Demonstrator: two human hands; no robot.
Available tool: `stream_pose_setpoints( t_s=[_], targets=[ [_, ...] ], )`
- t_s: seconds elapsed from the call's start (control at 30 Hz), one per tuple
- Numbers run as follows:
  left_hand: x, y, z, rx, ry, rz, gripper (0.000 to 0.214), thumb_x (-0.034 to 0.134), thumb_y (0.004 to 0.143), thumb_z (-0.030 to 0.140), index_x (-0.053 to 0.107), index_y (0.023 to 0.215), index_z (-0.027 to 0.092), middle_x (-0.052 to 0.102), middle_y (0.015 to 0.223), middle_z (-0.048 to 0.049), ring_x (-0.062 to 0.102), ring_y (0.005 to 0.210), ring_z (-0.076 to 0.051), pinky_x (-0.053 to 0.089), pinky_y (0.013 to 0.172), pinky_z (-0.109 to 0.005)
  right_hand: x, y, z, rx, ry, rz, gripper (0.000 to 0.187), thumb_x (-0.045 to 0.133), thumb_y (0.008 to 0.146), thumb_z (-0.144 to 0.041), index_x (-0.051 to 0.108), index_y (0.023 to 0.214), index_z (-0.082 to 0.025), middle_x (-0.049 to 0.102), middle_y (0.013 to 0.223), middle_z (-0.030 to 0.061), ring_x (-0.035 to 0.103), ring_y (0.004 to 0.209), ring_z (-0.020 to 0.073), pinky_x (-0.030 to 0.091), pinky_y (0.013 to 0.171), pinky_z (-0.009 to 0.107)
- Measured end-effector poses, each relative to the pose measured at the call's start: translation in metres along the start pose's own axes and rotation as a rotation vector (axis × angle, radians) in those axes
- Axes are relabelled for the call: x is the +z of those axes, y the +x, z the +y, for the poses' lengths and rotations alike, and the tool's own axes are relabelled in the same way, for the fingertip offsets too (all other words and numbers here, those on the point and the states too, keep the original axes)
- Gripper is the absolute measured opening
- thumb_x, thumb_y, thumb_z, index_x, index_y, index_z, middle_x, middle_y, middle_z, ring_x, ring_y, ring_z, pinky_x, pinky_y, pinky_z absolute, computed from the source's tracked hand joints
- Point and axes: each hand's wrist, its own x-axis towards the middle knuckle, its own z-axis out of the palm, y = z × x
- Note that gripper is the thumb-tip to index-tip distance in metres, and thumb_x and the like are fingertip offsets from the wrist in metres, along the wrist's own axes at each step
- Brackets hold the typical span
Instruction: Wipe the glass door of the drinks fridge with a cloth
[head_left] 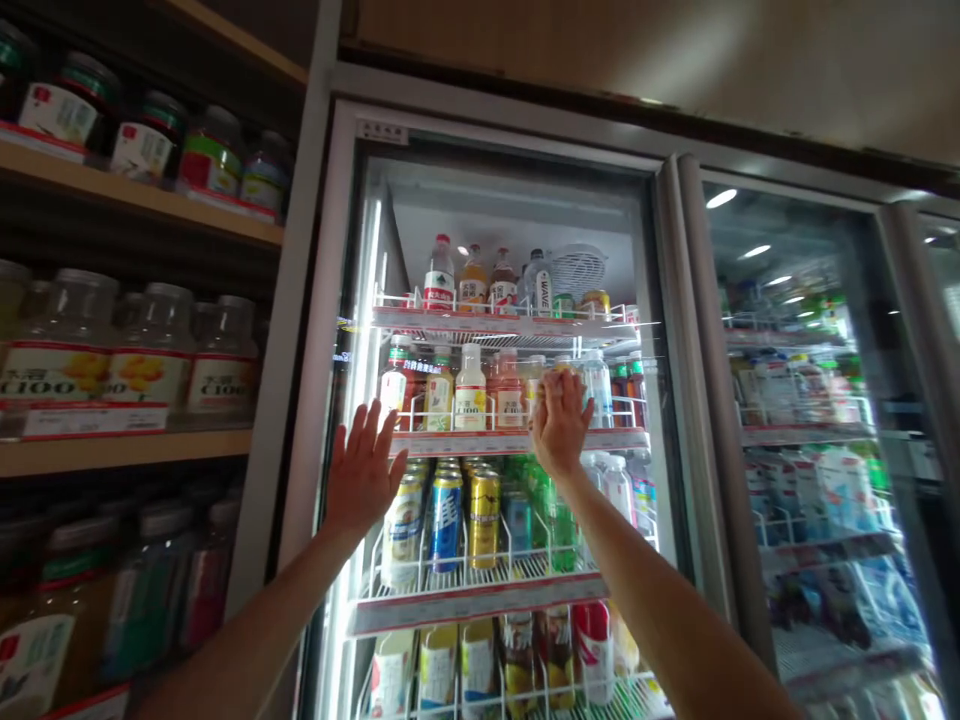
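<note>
Head view: both my arms reach up and forward to a tall drinks cooler, its glass door upright straight ahead, between a metal post on the left and a second glass door on the right. My left hand is at the door's left side, fingers spread, palm toward the glass, nothing in it that I can see. My right hand is farther right and a little higher, fingers bent and fairly close together; I cannot tell whether anything is under the palm. Contact with the glass: likewise cannot tell for either hand. Behind the door, wire shelves in tiers. Top: a red-capped bottle among others. Next down: a row of bottles, one white-capped, partly hidden by my right hand at its right end. Below: a blue can beside a gold can, green bottles under my right wrist. Lowest: more drinks, cut by the frame. Far left: wooden shelves of bottles, dim.
</note>
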Motion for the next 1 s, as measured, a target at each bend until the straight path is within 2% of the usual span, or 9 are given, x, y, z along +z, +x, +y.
stream_pose_setpoints(
  t_s=[0.17,0.3,0.37,0.43,0.53,0.63,0.77,0.87,1.0],
  targets=[
    [-0.001,0.001,-0.001,-0.017,-0.001,-0.019,0.056,0.034,0.091,0.035,0.023,0.143,0.02,0.026,0.149,-0.012,0.017,0.14,-0.025,0.018,0.111,-0.049,-0.016,-0.01,0.025,-0.395,0.057,-0.163,0.041,0.039,0.09,-0.027,0.047,0.129,-0.027,0.041,0.143,0.0046,0.027,0.137,0.019,0.019,0.112,0.047],
    [-0.001,0.001,-0.001,-0.003,0.006,-0.013,0.056,0.034,0.091,0.035,0.023,0.143,0.019,0.028,0.148,-0.0127,0.017,0.14,-0.025,0.018,0.111,-0.049,-0.023,0.021,0.091,0.003,-0.07,-0.056,0.044,0.033,0.091,-0.03,0.047,0.13,-0.018,0.044,0.139,0.0147,0.036,0.131,0.0267,0.028,0.104,0.055],
    [-0.001,0.001,0.0,0.001,0.012,-0.003,0.056,0.034,0.091,0.034,0.023,0.143,0.019,0.029,0.147,-0.0133,0.017,0.14,-0.025,0.018,0.111,-0.049,-0.021,0.035,0.103,0.139,-0.103,-0.013,0.047,0.03,0.091,-0.031,0.046,0.131,-0.012,0.043,0.138,0.0202,0.037,0.129,0.0312,0.029,0.1,0.059],
    [0.0,0.0,0.0,-0.006,0.015,0.001,0.055,0.034,0.091,0.034,0.024,0.143,0.018,0.03,0.147,-0.0137,0.018,0.14,-0.025,0.018,0.111,-0.049,-0.017,0.037,0.093,0.108,-0.096,-0.018,0.046,0.031,0.091,-0.031,0.047,0.131,-0.013,0.042,0.139,0.0185,0.035,0.131,0.0296,0.029,0.103,0.056],
    [0.0,0.0,0.001,-0.015,0.018,-0.007,0.054,0.033,0.091,0.036,0.029,0.141,0.016,0.031,0.146,-0.0148,0.019,0.139,-0.026,0.019,0.111,-0.049,-0.012,0.024,0.062,-0.143,-0.047,-0.072,0.043,0.032,0.091,-0.029,0.048,0.13,-0.02,0.042,0.141,0.0097,0.028,0.136,0.0221,0.025,0.109,0.046],
    [-0.004,0.007,0.002,-0.021,0.042,-0.014,0.052,0.033,0.09,0.037,0.039,0.135,0.012,0.036,0.143,-0.0171,0.023,0.138,-0.028,0.021,0.109,-0.051,-0.013,0.023,0.057,-0.373,-0.002,-0.122,0.042,0.032,0.091,-0.027,0.048,0.13,-0.023,0.043,0.142,0.0066,0.027,0.137,0.0199,0.021,0.111,0.046],
    [-0.014,0.041,0.003,0.032,0.066,-0.078,0.047,0.032,0.09,0.037,0.048,0.129,0.016,0.037,0.143,-0.0133,0.027,0.136,-0.027,0.021,0.11,-0.05,-0.009,0.051,0.078,-0.11,-0.022,-0.067,0.045,0.031,0.092,-0.03,0.044,0.133,-0.02,0.041,0.142,0.0104,0.03,0.135,0.0233,0.02,0.109,0.052],
    [-0.014,0.073,0.005,-0.044,0.067,-0.069,0.05,0.03,0.09,0.038,0.043,0.133,0.017,0.03,0.148,-0.012,0.022,0.138,-0.027,0.019,0.11,-0.051,-0.001,0.063,0.067,0.064,0.006,-0.012,0.048,0.03,0.091,-0.03,0.041,0.136,-0.016,0.039,0.143,0.0139,0.027,0.136,0.0276,0.02,0.107,0.057],
    [-0.003,0.091,0.006,-0.158,0.045,-0.012,0.056,0.026,0.09,0.044,0.036,0.137,0.015,0.026,0.149,-0.0143,0.018,0.139,-0.029,0.017,0.11,-0.054,0.002,0.055,0.047,-0.239,0.059,-0.112,0.045,0.033,0.091,-0.028,0.042,0.135,-0.024,0.04,0.143,0.0061,0.025,0.137,0.022,0.018,0.11,0.051]
  ],
)
